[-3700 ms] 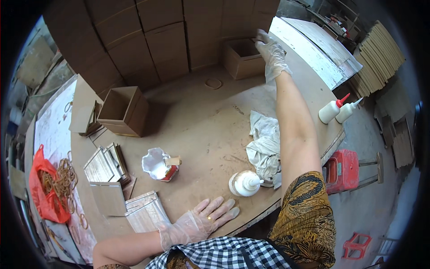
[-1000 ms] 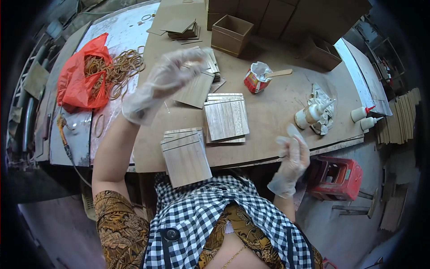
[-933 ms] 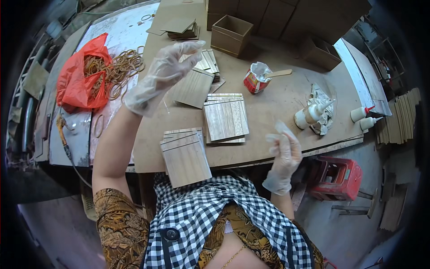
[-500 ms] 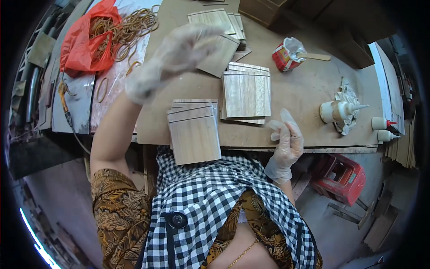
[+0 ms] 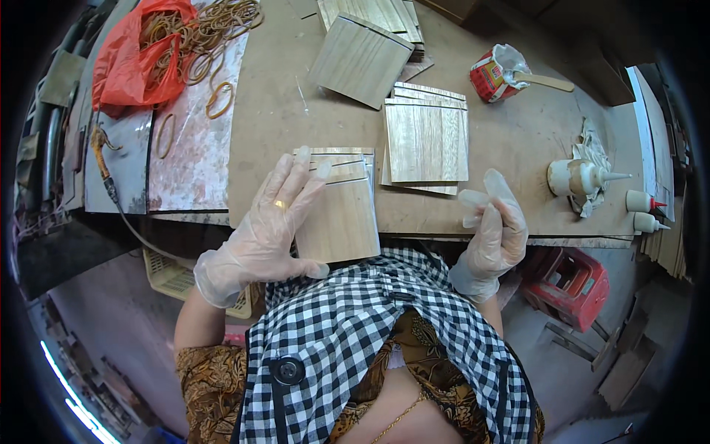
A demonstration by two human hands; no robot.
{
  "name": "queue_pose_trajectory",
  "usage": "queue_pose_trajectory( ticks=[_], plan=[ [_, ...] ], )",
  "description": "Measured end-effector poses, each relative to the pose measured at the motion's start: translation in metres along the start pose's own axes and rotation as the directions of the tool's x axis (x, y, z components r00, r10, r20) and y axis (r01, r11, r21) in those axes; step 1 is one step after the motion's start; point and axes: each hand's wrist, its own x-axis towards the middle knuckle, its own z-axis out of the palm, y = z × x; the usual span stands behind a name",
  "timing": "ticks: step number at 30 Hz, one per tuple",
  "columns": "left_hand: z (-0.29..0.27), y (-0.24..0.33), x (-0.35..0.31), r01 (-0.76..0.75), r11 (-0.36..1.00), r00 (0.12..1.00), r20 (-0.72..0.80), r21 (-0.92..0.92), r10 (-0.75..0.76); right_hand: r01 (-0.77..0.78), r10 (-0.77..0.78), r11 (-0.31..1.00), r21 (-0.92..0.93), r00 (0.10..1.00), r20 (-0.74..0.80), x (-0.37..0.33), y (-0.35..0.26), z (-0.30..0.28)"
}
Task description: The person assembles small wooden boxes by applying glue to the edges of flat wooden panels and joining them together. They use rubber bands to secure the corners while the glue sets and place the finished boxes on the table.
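Note:
My left hand, in a clear glove with a ring showing through, lies with fingers spread along the left edge of the near stack of wooden boards. Its thumb reaches the stack's lower corner. Each board has a dark groove near its far edge, and the stack juts over the table's front edge. My right hand, also gloved, hovers by that edge with fingers loosely bent and apart, nothing visible in it. A second board stack lies just beyond it. Farther left, one tilted board rests against more boards.
Right of the stacks stand a red and white tub with a wooden stick, a glue bottle and smaller bottles. On the left are a red bag of rubber bands and a corded tool. A red stool stands below.
My left hand has come down and back from over the tilted far board to the near stack's left edge. My right hand keeps nearly the same pose; the view has shifted slightly.

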Motion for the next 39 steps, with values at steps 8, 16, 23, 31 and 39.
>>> queue_pose_trajectory(
  ticks=[8,16,23,31,39],
  plan=[
    [-0.003,-0.002,0.003,-0.045,0.999,0.997,-0.063,0.030,0.047,-0.010,0.007,0.998,0.069,0.999,0.053,-0.002,-0.003,0.011],
    [0.012,-0.002,0.001,-0.029,0.990,0.993,-0.107,0.135,0.044,-0.036,0.029,0.998,0.054,0.993,0.115,-0.005,-0.005,0.014],
    [0.010,-0.018,0.000,-0.066,0.993,0.993,-0.103,-0.094,0.056,-0.039,0.038,0.999,0.010,0.993,0.113,-0.004,-0.012,0.022],
    [0.004,-0.028,-0.001,-0.238,0.913,0.942,-0.306,-0.330,0.134,-0.003,0.009,0.999,-0.043,0.988,0.153,0.003,-0.019,0.034],
    [-0.013,-0.080,-0.027,-0.075,0.936,0.859,-0.500,-0.345,-0.115,0.064,-0.057,0.996,-0.059,0.990,0.126,0.015,-0.018,0.049]
  ],
)
